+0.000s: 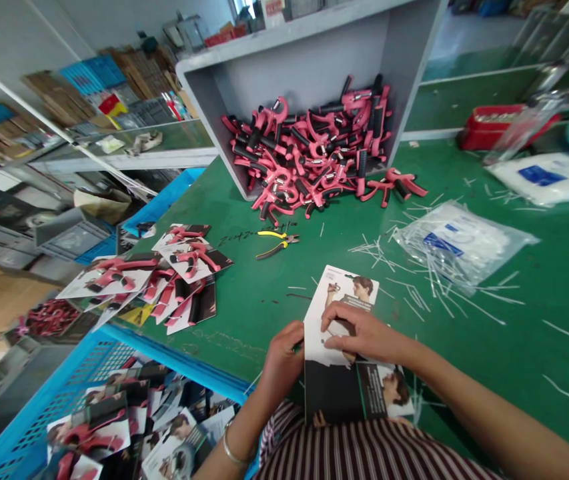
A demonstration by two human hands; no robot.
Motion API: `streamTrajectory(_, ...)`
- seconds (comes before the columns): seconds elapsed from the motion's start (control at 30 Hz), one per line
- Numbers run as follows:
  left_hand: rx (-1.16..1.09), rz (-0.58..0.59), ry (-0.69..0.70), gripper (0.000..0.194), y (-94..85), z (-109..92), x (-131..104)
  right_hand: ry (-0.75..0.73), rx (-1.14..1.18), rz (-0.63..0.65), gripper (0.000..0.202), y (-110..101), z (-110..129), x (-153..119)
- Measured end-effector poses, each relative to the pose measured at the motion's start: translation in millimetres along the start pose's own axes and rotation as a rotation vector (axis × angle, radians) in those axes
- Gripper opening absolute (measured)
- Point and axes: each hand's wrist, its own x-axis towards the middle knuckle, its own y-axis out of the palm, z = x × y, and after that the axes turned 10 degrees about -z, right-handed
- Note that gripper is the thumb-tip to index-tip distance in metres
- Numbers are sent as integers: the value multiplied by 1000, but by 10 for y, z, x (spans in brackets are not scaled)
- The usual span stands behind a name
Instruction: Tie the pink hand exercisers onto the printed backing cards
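A printed backing card (334,387), white at the top and black lower down, lies at the table's front edge against my striped shirt. My left hand (284,357) grips its left edge, the fingers partly hidden behind it. Over the middle of the card is my right hand (359,333), with thumb and forefinger curled close together beside a small hole. Whatever sits between those fingertips is too small to make out. Loose white cable ties (371,250) are scattered to the right, near a clear plastic bag of cable ties (457,240). Pliers (278,243) with yellow-and-black handles lie beyond the card.
A grey bin (409,87) tipped on its side spills pink-and-black hand grips (309,160) onto the green table (244,307). Carded grips (194,260) are piled at left. Below them stands a blue crate (164,353) of carded goods. A red box (494,127) sits far right.
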Motion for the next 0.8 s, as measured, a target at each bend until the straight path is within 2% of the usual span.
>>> streamTrajectory(0.2,-54,94,-5,21,-43,-30,-6,-8,-44,3,22,59,-12,-60)
streamTrajectory(0.37,-84,61,32,21,-43,-33,-68,9,-19,5,20,56,8,-89)
streamTrajectory(0.53,-163,105,17,20,-37,-43,-106,-6,-19,21,19,103,34,-110)
streamTrajectory(0.7,-171,47,-79,15,-59,-38,-185,-5,-10,45,19,128,42,-125)
streamTrajectory(0.77,-232,5,-183,13,-45,-35,-217,-28,-2,48,17,151,40,-120)
streamTrajectory(0.8,-289,-9,-252,21,-43,-40,-228,-47,1,47,15,166,37,-118)
